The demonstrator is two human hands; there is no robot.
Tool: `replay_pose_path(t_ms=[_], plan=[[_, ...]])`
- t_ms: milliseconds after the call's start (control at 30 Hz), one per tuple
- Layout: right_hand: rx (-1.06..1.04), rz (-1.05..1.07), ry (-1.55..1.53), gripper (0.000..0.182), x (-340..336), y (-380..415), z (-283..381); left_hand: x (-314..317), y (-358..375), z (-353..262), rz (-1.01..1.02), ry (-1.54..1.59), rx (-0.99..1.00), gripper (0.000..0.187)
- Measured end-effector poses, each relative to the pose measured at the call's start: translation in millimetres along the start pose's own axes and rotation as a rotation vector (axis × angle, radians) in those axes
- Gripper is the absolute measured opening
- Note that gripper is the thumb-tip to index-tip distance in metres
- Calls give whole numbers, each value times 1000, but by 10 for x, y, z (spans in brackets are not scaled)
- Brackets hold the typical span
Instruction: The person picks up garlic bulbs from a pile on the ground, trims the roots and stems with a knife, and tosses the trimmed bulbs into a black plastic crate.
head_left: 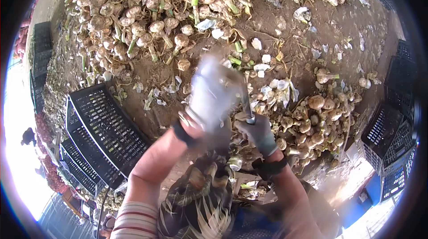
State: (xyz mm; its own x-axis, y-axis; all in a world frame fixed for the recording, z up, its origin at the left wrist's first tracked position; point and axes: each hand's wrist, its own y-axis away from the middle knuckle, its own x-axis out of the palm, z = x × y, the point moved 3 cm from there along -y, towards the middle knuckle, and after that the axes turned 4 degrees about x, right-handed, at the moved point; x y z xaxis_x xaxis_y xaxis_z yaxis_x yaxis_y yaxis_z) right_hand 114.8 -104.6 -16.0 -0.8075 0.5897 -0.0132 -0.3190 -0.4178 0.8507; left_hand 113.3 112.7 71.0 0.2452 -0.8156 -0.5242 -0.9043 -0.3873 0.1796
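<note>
My left hand (209, 94), in a pale glove, is raised at the centre and smeared by motion. A blurred brownish shape lies by its fingers; whether they hold it cannot be made out. My right hand (258, 132), in a grey glove, is closed around the handle of what looks like a knife (245, 98). Its long metal blade points up beside the left hand. Beyond both hands spreads a large heap of garlic bulbs (156, 27) with stems. A smaller pile of garlic bulbs (316, 125) lies to the right of my right hand.
Black plastic crates (109, 127) stand at the left, and more black crates (383, 127) at the right. Cut stems and papery skins (276, 89) litter the dirt ground (151, 78). Full red sacks (53, 176) line the far left. A blue container (356, 207) is at lower right.
</note>
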Motion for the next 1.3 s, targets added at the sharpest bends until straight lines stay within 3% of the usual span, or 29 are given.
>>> replay_pose_path(t_ms=[33, 67, 133, 200, 233, 267, 300, 333, 367, 400, 433, 467, 533, 633, 667, 733, 800, 867, 933, 1000, 1100, 1233, 1300], plan=[[-58, -103, -194, 18, -18, 89, 189, -150, -180, 284, -238, 194, -295, 61], [-58, -106, -197, 18, -44, 42, 178, -272, -349, 650, -521, -73, -364, 52], [-107, -112, -372, 19, -108, -114, 167, -348, -532, 1655, -544, -606, -431, 61], [-79, -103, -380, 19, -86, -144, 353, -533, -665, 1510, -280, -528, -569, 68], [-123, -94, -386, 18, -71, -170, 429, -543, -660, 1567, -304, -317, -575, 44], [-169, -87, -393, 18, -65, -188, 505, -573, -610, 1438, -302, -317, -574, 44], [-217, -174, -147, 18, -99, -199, 595, -592, -534, 1287, -285, -170, -509, 39], [-221, -181, -150, 18, -114, -241, 668, -583, -468, 1158, -266, -23, -440, 33], [-335, -203, -106, 18, -111, -268, 758, -534, -389, 1145, -316, 60, -241, 26], [-445, -224, -60, 18, -93, -279, 848, -464, -318, 1207, -194, -26, -299, 35], [-410, -159, -227, 16, -63, -238, 992, -395, -296, 1116, -190, -225, -229, 43], [-254, -168, -192, 14, -77, -169, 1143, -316, -316, 956, -193, -422, -155, 52], [-241, -142, -385, 15, -55, -320, 1074, -185, -474, 830, -37, -518, -245, 67], [-293, -210, -492, 18, -96, -330, 941, 58, -645, 695, 65, -617, -71, 66], [-298, -213, -489, 18, -110, -286, 928, 184, -724, 745, 255, -679, -182, 64], [-200, -247, -507, 20, -170, -193, 875, 159, -747, 798, 196, -477, -10, 62], [-241, -274, -416, 24, -256, -236, 701, 155, -689, 813, 68, -272, -44, 61], [-436, -475, 275, 29, -306, -161, 767, 104, -487, 657, 87, -14, -93, 48], [-442, -496, 343, 27, -253, -116, 801, 142, -239, 668, 120, 295, -48, 43], [-586, -538, 844, 20, -183, -41, 929, 112, -41, 629, 187, 304, -65, 38], [-719, -503, 985, 15, -144, 23, 977, 320, 209, 1080, 182, 252, 7, 44], [-745, -440, 1051, 15, -48, 138, 1048, 194, 260, 863, 121, 406, -96, 56], [-772, -470, 1040, 15, -38, 117, 1038, 152, 276, 796, 133, 301, -97, 57]])
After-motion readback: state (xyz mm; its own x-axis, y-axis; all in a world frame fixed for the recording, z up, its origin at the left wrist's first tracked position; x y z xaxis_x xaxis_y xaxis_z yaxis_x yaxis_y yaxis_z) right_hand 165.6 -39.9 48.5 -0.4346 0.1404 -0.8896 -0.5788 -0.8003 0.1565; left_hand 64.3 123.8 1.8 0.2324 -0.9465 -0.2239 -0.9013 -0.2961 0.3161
